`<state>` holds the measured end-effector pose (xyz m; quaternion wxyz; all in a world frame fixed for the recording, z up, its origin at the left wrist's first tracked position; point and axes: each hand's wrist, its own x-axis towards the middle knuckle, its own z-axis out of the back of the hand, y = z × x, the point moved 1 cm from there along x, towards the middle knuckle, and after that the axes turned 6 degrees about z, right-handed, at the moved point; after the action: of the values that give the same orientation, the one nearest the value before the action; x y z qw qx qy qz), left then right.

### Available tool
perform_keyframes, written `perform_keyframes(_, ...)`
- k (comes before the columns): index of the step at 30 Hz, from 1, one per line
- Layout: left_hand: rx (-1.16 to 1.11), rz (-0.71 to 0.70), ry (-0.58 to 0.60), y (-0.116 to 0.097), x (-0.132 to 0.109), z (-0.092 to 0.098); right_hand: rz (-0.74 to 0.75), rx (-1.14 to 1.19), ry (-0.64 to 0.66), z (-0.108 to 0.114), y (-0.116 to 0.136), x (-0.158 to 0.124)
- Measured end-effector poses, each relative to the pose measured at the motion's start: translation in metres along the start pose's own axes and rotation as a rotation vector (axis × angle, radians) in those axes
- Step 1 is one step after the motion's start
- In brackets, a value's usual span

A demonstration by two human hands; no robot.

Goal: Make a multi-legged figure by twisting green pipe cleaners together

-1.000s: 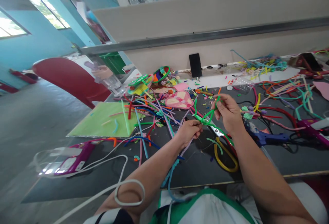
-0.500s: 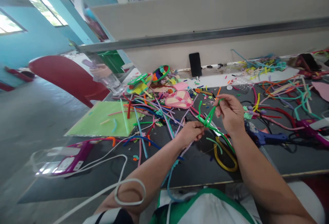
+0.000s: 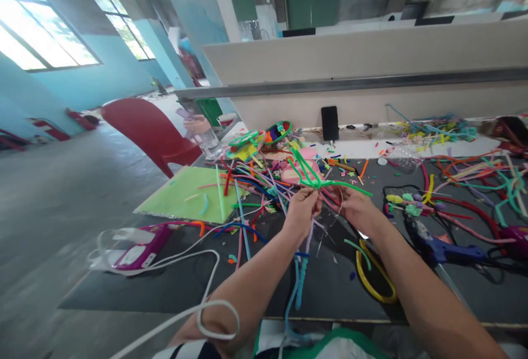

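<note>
With the left hand (image 3: 303, 208), pinches the green pipe cleaners (image 3: 317, 183) between closed fingertips; with the right hand (image 3: 358, 208), curls fingers just beside; cannot tell whether gripping anything.

With the left hand (image 3: 303, 208) and right hand (image 3: 357, 208) as the dial's centre, bare dark tabletop (image 3: 334, 296) leaves a lane at 6 o'clock, between the twisted blue stem (image 3: 302, 285) towards 7 and the yellow scissor handle (image 3: 359, 272) at 5. A blue glue gun (image 3: 454, 253) blocks 4, heaped stems (image 3: 256, 181) 10, the looping white cable (image 3: 165, 324) 8. At 12, a phone (image 3: 330, 123) stands before the partition (image 3: 371, 107).
</note>
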<state>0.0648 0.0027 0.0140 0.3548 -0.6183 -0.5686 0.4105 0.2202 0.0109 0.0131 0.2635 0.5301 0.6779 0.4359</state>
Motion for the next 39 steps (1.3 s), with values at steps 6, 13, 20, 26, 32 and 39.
perform_keyframes(6, 0.039, -0.031, 0.003, 0.000, -0.005, -0.016, 0.005, 0.061, 0.173, -0.028, -0.003, -0.010)
perform_keyframes(13, 0.032, -0.080, -0.032, -0.017, 0.001, -0.033, 0.169, 0.134, 0.138, -0.020, 0.009, -0.011)
perform_keyframes(20, 0.085, -0.103, -0.083, -0.025, 0.014, -0.037, 0.476, 0.121, -0.170, 0.035, 0.041, -0.003)
perform_keyframes(26, 0.240, -0.116, 0.030, -0.009, 0.009, -0.036, 0.707, -0.877, -0.320, 0.036, 0.076, -0.017)
perform_keyframes(32, 0.360, -0.158, 0.081, -0.004, -0.004, -0.035, 0.614, -1.709, -0.082, -0.018, 0.065, -0.008)
perform_keyframes(39, 0.331, -0.035, 0.118, 0.000, 0.003, -0.029, 0.482, -1.743, -0.028, -0.009, 0.043, 0.021)
